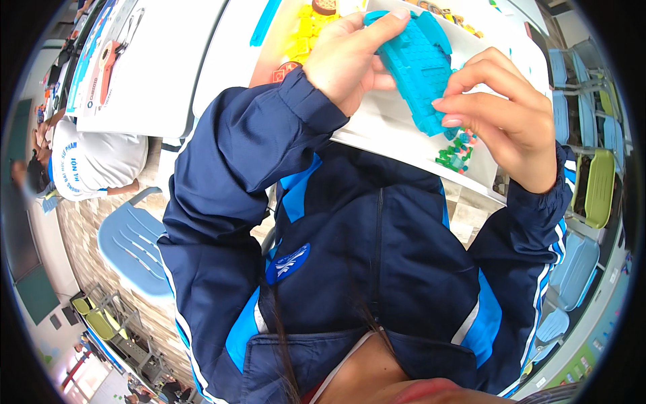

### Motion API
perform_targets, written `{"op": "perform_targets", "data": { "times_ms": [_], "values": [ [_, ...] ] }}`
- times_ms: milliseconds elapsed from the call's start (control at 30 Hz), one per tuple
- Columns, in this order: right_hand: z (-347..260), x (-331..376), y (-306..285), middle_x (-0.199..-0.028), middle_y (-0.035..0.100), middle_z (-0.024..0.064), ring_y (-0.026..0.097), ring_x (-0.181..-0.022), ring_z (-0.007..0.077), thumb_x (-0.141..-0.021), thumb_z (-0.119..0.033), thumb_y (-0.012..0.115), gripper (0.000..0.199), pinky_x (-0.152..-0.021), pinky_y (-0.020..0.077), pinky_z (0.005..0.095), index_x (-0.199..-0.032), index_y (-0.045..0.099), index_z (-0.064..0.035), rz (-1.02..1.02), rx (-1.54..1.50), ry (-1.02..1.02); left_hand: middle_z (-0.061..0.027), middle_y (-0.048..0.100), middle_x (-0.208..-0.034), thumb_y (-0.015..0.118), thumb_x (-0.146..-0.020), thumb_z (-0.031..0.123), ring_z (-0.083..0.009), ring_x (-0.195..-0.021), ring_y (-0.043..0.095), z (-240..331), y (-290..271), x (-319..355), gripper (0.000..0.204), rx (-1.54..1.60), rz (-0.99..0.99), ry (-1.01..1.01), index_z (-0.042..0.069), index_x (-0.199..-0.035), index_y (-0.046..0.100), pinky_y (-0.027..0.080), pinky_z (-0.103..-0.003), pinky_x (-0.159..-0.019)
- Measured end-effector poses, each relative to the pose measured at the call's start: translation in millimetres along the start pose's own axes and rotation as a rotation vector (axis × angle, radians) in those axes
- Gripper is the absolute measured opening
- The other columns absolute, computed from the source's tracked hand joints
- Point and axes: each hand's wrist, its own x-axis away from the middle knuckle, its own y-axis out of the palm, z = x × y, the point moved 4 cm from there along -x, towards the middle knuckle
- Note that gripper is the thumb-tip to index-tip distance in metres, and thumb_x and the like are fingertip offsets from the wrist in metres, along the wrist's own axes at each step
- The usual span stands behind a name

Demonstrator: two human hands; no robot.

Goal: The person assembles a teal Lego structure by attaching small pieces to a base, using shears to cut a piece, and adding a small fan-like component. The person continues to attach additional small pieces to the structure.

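A long teal model built of toy bricks (420,74) is held up over a white tray (380,124). My left hand (350,64) is closed around its upper left end, the thumb lying across the top. At the model's lower right edge, the bent fingers of my right hand (508,111) are pinched together and touch it. Whatever may be between those fingertips is too small or hidden to name. Below them, small green and pink pieces (457,151) lie in the tray. Yellow bricks (303,37) are heaped beyond my left hand.
A flat teal strip (265,24) lies left of the yellow bricks. On the white table (165,54) at left is an orange tool (106,64). A blue chair (131,246) and a person in a white shirt (101,161) are to my left; stacked chairs (595,188) stand right.
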Motion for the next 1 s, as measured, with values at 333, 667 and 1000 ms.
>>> {"op": "perform_targets", "data": {
  "times_ms": [333, 667, 1000],
  "values": [
    [-3, -6, 2, -0.086, 0.062, 0.0096, 0.059, -0.081, 0.0268, -0.061, 0.004, 0.077, 0.025, -0.069, 0.0471, 0.0352, -0.085, 0.071, -0.0001, -0.076, 0.023, -0.046, -0.0092, 0.068, -0.108, 0.058, -0.101, 0.026, -0.0176, -0.094, 0.07, -5, -4, -1, 0.03, 0.066, 0.051, 0.044, 0.003, -0.12, 0.058, 0.06, -0.034, -0.08],
    [1, -4, 15, -0.083, 0.06, 0.0095, 0.06, -0.079, 0.0243, -0.06, 0.018, 0.071, 0.028, -0.061, 0.0512, 0.0323, -0.083, 0.068, 0.0016, -0.111, -0.072, 0.062, -0.0069, 0.07, -0.101, 0.059, -0.101, 0.025, -0.0157, -0.086, 0.071, -8, -6, -1, 0.026, 0.033, 0.065, 0.046, 0.004, -0.115, 0.063, 0.061, -0.03, -0.075],
    [-2, -5, 17, -0.083, 0.059, 0.01, 0.061, -0.077, 0.024, -0.065, 0.017, 0.07, 0.021, -0.061, 0.053, 0.0315, -0.08, 0.067, 0.003, -0.158, -0.035, 0.011, -0.0037, 0.07, -0.096, 0.063, -0.099, 0.024, -0.0109, -0.079, 0.068, -11, -6, -1, 0.023, 0.012, 0.132, 0.062, 0.005, -0.111, 0.062, 0.057, -0.024, -0.067]
  ]
}}
